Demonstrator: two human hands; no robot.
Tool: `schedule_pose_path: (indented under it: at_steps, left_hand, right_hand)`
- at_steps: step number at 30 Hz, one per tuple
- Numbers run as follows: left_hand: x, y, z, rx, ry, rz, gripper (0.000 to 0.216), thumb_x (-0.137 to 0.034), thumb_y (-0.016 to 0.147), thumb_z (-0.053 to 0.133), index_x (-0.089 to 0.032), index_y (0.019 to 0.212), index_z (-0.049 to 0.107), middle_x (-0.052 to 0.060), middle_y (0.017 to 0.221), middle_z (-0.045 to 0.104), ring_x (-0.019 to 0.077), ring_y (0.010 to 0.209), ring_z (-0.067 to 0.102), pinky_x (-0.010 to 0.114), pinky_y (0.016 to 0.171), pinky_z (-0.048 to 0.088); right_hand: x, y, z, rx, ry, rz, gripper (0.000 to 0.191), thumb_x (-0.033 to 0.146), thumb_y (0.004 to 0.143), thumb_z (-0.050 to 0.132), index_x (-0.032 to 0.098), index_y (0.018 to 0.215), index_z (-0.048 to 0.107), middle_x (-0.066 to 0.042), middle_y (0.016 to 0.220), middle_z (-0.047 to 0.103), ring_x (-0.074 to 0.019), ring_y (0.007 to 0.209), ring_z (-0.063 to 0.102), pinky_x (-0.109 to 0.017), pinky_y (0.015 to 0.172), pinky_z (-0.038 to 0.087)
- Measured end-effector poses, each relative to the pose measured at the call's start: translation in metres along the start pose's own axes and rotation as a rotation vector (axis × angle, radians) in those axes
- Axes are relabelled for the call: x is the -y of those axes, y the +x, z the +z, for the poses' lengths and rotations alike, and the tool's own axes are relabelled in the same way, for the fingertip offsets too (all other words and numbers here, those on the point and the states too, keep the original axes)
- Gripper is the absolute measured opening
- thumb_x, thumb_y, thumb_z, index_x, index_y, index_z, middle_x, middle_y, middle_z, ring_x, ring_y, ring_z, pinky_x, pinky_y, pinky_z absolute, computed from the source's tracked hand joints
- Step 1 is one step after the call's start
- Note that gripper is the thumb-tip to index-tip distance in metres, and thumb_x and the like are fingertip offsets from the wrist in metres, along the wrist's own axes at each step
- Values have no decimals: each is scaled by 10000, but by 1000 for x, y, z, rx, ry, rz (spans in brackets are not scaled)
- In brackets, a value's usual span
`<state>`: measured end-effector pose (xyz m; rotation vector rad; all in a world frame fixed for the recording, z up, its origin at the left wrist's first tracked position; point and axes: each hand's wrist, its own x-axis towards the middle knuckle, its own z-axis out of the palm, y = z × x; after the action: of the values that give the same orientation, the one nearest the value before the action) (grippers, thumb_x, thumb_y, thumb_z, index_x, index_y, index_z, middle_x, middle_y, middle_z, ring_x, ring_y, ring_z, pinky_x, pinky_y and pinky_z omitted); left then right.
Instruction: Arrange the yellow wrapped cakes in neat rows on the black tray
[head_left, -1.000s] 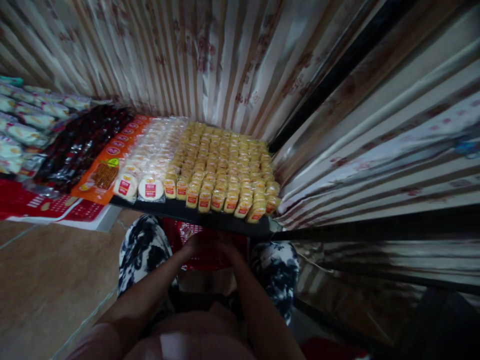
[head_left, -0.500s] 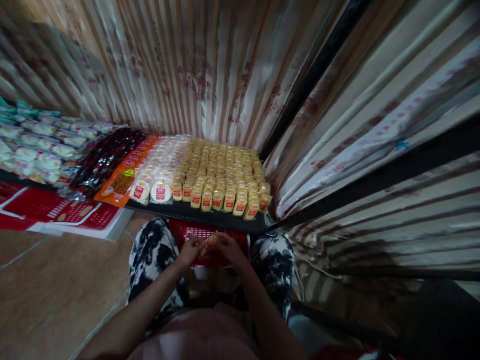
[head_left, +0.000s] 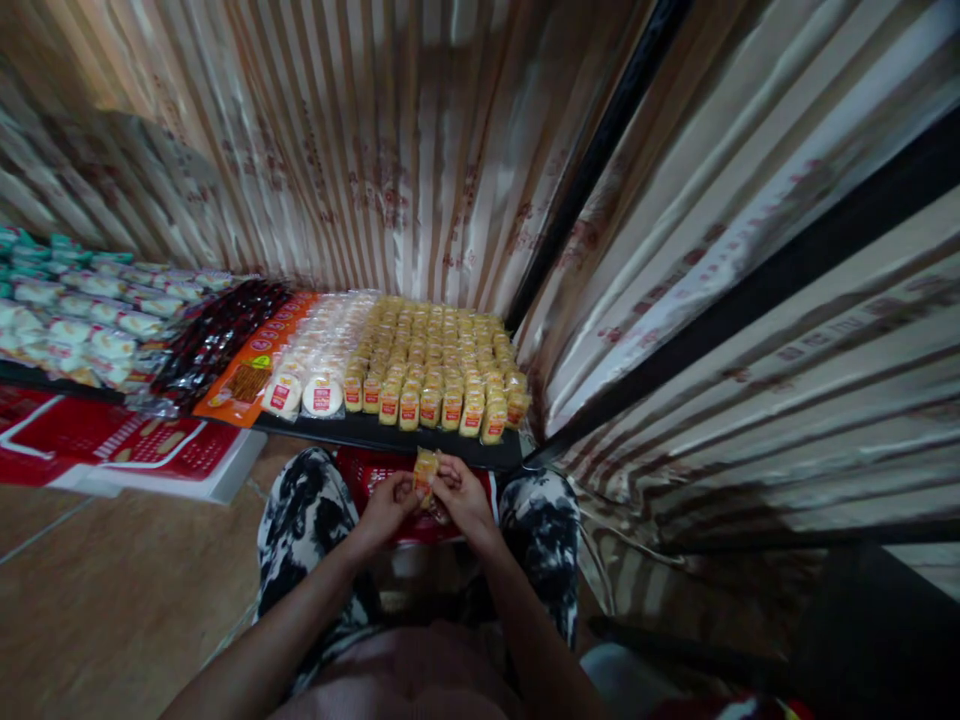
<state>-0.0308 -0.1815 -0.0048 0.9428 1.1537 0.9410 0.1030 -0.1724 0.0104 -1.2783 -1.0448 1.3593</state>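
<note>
Between my knees, a small yellow wrapped snack pack (head_left: 425, 470) with a red label is held upright in both hands. My left hand (head_left: 390, 505) pinches its left side, and my right hand (head_left: 461, 492) grips it from the right. Just beyond them, several rows of like yellow snack packs (head_left: 431, 375) stand on a black shelf (head_left: 390, 433). Under my hands lies a red box or bag (head_left: 367, 470) with a white pattern, largely covered by them.
Left of the yellow packs sit round white packs (head_left: 322, 395), an orange packet (head_left: 244, 375), dark wrapped items (head_left: 210, 345) and white-green packets (head_left: 97, 310). Red-and-white boxes (head_left: 165, 455) lie on the floor at left. Pleated curtains (head_left: 420, 150) and dark poles (head_left: 600, 160) enclose the shelf.
Both hands have risen slightly toward the shelf edge. The snack pack has turned from slanted to upright, its label now showing. The camera view has shifted a little.
</note>
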Motion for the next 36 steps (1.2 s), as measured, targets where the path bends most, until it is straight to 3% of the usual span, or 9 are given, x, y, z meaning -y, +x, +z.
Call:
schedule_pose_path:
  at_steps: [6, 11, 16, 22, 26, 30, 36]
  left_hand:
    - [-2, 15, 11, 12, 102, 133, 321, -367, 680, 632, -133, 893, 580, 30, 754, 629, 138, 684, 574, 254, 652, 449]
    - [-14, 22, 17, -118, 502, 299, 235, -313, 738, 574, -145, 889, 639, 49, 831, 599, 151, 741, 546, 279, 712, 442]
    - [-34, 31, 26, -130, 716, 389, 330, -250, 771, 548, -171, 1092, 558, 43, 920, 585, 145, 793, 545, 274, 752, 434]
    - [-39, 46, 38, -234, 745, 357, 258, -241, 786, 536, -156, 1027, 562, 53, 929, 600, 153, 789, 554, 273, 739, 435]
    - [-39, 53, 44, -297, 763, 344, 287, -230, 791, 534, -161, 1069, 538, 67, 975, 604, 173, 839, 568, 290, 769, 433]
    - [-37, 56, 48, -341, 776, 378, 291, -221, 801, 529, -166, 1087, 514, 67, 987, 605, 182, 890, 575, 291, 791, 432]
    - [-35, 60, 56, -364, 779, 392, 257, -230, 818, 513, -148, 1060, 478, 78, 980, 596, 191, 884, 583, 301, 774, 442]
  right_hand:
    - [-4, -2, -5, -75, -122, -100, 345, 324, 692, 591, 198, 1010, 551, -34, 890, 663, -126, 659, 600, -261, 626, 513]
    - [1, 4, -16, -153, -256, -154, 343, 331, 732, 551, 201, 1049, 561, -35, 901, 665, -144, 685, 610, -288, 665, 522]
    - [15, 17, -20, -193, -456, -231, 363, 316, 745, 528, 179, 1077, 575, -54, 935, 658, -162, 734, 605, -309, 713, 511]
    - [17, 25, -17, -286, -564, -303, 414, 290, 783, 472, 158, 1172, 523, -112, 1091, 595, -187, 846, 585, -326, 738, 504]
    - [11, 24, -17, -384, -594, -330, 384, 241, 802, 422, 149, 1162, 518, -131, 1081, 562, -175, 805, 581, -338, 749, 497]
    - [6, 25, -20, -375, -644, -387, 353, 214, 818, 382, 145, 1123, 546, -122, 1024, 568, -178, 839, 574, -343, 808, 478]
    - [1, 31, -27, -371, -696, -411, 433, 197, 825, 353, 110, 1227, 491, -141, 1043, 573, -194, 908, 570, -349, 862, 452]
